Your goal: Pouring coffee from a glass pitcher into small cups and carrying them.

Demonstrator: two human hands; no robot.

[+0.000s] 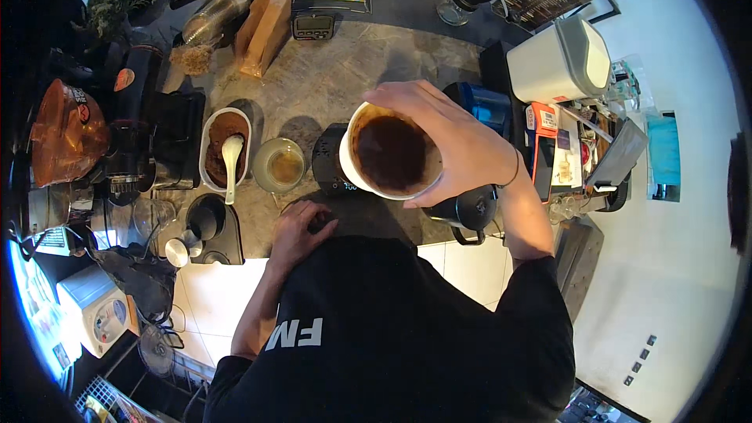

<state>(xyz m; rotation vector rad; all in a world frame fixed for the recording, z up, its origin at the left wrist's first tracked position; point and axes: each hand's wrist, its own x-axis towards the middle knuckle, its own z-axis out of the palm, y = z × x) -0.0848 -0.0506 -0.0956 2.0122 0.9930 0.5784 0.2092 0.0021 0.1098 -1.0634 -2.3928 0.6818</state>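
My right hand (454,141) grips the round white dripper (389,153), its wet grounds dark.
My left hand (301,227) lies curled on the mottled stone bench (329,70) at its near edge; a black kettle (470,211) stands beside.

My view is a round fisheye, black at the corners, and straight edges bow near the rim. The brightest part is the white floor (666,298) on my right, washed out almost to plain white. The counter (329,78) is dimmer, lit evenly from above, with soft shadows behind the bowls. My right hand (454,145) and the cup (392,153) it grips are sharp and well lit; the coffee inside reads nearly black. My left hand (301,227) sits in the shade of my dark shirt (407,329). The left rim falls into deep shadow, with a blown-out blue-white patch low down. No motion blur.
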